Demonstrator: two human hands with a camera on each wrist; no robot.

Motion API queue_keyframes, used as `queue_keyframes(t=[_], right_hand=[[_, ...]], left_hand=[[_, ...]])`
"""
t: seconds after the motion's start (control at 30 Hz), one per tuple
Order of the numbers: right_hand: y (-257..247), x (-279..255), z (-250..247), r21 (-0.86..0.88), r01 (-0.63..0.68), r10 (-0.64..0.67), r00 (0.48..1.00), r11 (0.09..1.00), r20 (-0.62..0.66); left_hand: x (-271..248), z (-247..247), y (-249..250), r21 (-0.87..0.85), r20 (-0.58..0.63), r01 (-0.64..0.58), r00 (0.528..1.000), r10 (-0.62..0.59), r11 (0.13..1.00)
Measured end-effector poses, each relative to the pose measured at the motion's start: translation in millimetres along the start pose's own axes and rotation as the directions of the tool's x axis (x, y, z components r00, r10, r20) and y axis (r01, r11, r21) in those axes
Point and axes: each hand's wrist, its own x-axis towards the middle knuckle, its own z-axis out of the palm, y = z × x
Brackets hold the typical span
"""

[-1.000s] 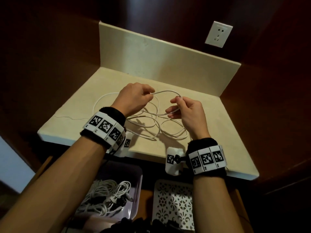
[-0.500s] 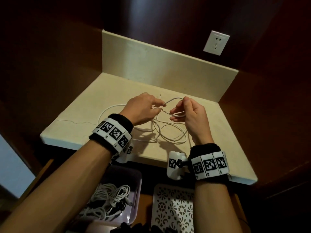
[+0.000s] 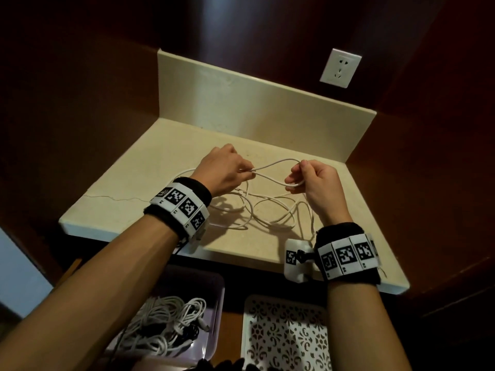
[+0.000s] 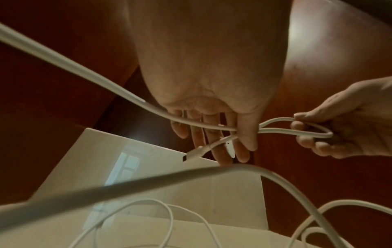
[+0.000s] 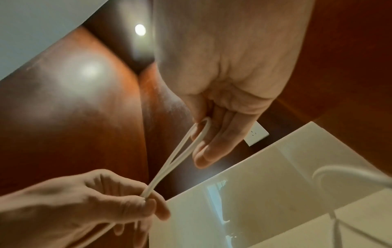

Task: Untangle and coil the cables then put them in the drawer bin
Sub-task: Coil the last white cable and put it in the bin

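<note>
A long white cable (image 3: 270,170) is stretched as a narrow loop between my two hands above the beige counter (image 3: 150,183). My left hand (image 3: 227,171) pinches the two strands where they meet (image 4: 247,131), and the cable's plug end (image 4: 195,153) sticks out below its fingers. My right hand (image 3: 308,178) holds the loop's far bend (image 5: 201,132) between thumb and curled fingers. The rest of the cable (image 3: 267,210) lies in loose tangled curves on the counter under both hands. The purple drawer bin (image 3: 214,311) sits below the counter's front edge, with coiled white cables (image 3: 166,328) inside.
A white patterned tray (image 3: 284,336) sits beside the bin on the right. A beige backsplash (image 3: 254,108) and dark wooden walls close in the counter. A white wall socket (image 3: 340,68) is up at the right. The counter's left part (image 3: 128,188) holds only a crack line.
Both hands drew close together half a second ago, then moved apart again, pulling the loop out longer between them. The view has shifted slightly upward.
</note>
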Motion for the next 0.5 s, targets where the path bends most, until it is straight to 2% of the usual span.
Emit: queue_keyframes(t=[0.1,0.2,0.3,0.4,0.5], right_hand=[[-3.2,5.5,-3.6,-0.301,0.115,-0.115,0.993,0.947,0.019],[-12.6,7.1,-3.2,-0.553,0.249,-0.171,0.967,0.795,0.189],[-16.0,9.8,5.2,-0.724,0.352,-0.109,0.926,0.594,0.36],[-11.8,13.0,18.8,-0.826,0.42,-0.065,0.901,0.377,0.428],[-8.2,15.0,26.2,-0.843,0.44,-0.064,0.894,0.309,0.443]], left_hand=[[0.3,-4.3,4.5,-0.021,-0.008,-0.02,1.0,0.02,1.0],[1.2,-9.6,8.6,-0.048,-0.032,-0.005,0.999,0.004,0.999],[2.3,-12.5,10.9,-0.011,-0.035,-0.005,0.999,0.005,1.0],[0.6,-13.5,14.4,-0.002,-0.045,-0.011,0.999,0.011,1.0],[-0.1,-12.0,15.8,0.043,-0.05,-0.006,0.999,0.008,0.999]])
